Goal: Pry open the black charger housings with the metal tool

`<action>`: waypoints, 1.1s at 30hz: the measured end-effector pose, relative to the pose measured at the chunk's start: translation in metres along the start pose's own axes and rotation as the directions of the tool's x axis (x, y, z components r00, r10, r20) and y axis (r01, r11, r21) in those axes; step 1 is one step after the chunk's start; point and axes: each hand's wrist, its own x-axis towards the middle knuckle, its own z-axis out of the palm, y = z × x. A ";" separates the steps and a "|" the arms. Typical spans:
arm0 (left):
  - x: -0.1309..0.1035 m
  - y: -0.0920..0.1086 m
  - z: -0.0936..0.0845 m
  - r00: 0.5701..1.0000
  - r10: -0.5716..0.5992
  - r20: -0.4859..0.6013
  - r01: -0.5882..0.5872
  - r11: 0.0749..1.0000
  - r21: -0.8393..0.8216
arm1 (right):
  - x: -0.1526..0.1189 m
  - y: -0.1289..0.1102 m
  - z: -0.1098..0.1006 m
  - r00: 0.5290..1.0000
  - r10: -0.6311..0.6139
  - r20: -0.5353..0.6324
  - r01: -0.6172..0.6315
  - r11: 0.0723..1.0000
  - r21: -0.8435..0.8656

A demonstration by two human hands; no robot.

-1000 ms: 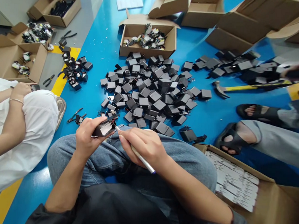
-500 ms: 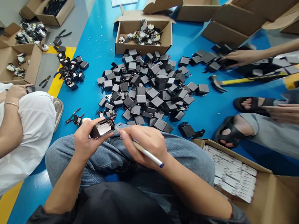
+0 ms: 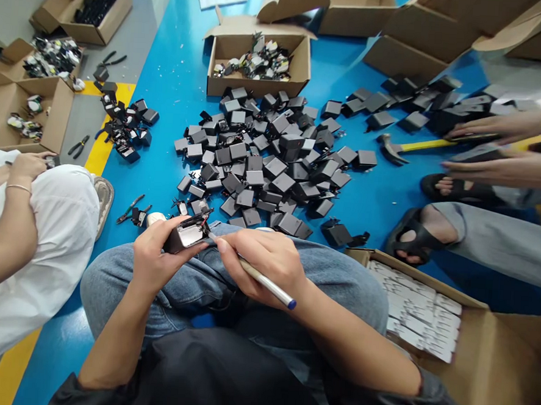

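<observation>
My left hand (image 3: 153, 255) is wrapped round a small black plastic case (image 3: 172, 243), held above my lap with its open side up. Inside lies a pale, shiny block, with red and dark wires at its right end. In my right hand (image 3: 267, 260) is a slim pen-shaped tool (image 3: 268, 282), silver with a blue end cap. Its tip reaches the wired end of the case; what it touches there is too small to tell. Just beyond my hands spreads a heap of similar black cases (image 3: 264, 159) on the blue floor.
An open cardboard box (image 3: 259, 87) of mixed parts stands behind the heap. Cutters (image 3: 130, 209) lie left, a yellow-handled hammer (image 3: 425, 145) right. A box of white pieces (image 3: 415, 303) is by my right knee. One co-worker (image 3: 25, 236) sits left; another's hands (image 3: 488, 155) are at right.
My hands stay almost in place, the tool tip still at the wired end of the case. At right, the co-worker's reaching hand has drawn back from the pile and now holds a black case.
</observation>
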 end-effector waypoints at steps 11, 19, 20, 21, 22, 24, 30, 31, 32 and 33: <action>0.002 -0.001 -0.002 0.987 0.158 0.029 -0.160 0.983 0.088 | 0.005 0.005 -0.009 0.984 0.046 0.174 -0.057 0.997 0.056; 0.003 -0.004 0.000 0.971 0.237 0.030 -0.239 0.969 0.062 | 0.007 0.011 -0.020 0.944 0.104 0.313 -0.169 0.968 0.188; 0.003 -0.004 0.000 0.972 0.231 0.038 -0.233 0.971 0.057 | 0.008 0.012 -0.021 0.939 0.115 0.324 -0.188 0.960 0.205; 0.002 -0.004 0.000 0.974 0.221 0.046 -0.223 0.973 0.055 | 0.009 0.013 -0.021 0.934 0.130 0.333 -0.211 0.952 0.221; 0.002 -0.004 0.000 0.976 0.209 0.055 -0.211 0.976 0.053 | 0.010 0.014 -0.021 0.929 0.145 0.341 -0.235 0.942 0.239; 0.001 -0.004 -0.001 0.977 0.196 0.082 -0.199 0.980 0.026 | 0.012 0.017 -0.019 0.914 0.168 0.369 -0.282 0.918 0.280; 0.003 -0.004 -0.002 0.978 0.172 0.114 -0.160 0.981 -0.106 | 0.012 0.017 -0.009 0.931 0.220 0.291 -0.318 0.880 0.352; 0.004 -0.005 -0.002 0.980 0.156 0.123 -0.143 0.984 -0.105 | 0.012 0.016 -0.010 0.940 0.227 0.256 -0.308 0.886 0.347; 0.004 -0.006 -0.002 0.980 0.140 0.139 -0.128 0.987 -0.096 | 0.011 0.015 -0.013 0.944 0.242 0.225 -0.308 0.888 0.340; 0.004 -0.007 -0.001 0.980 0.124 0.156 -0.112 0.990 -0.085 | 0.011 0.014 -0.017 0.943 0.272 0.191 -0.323 0.884 0.338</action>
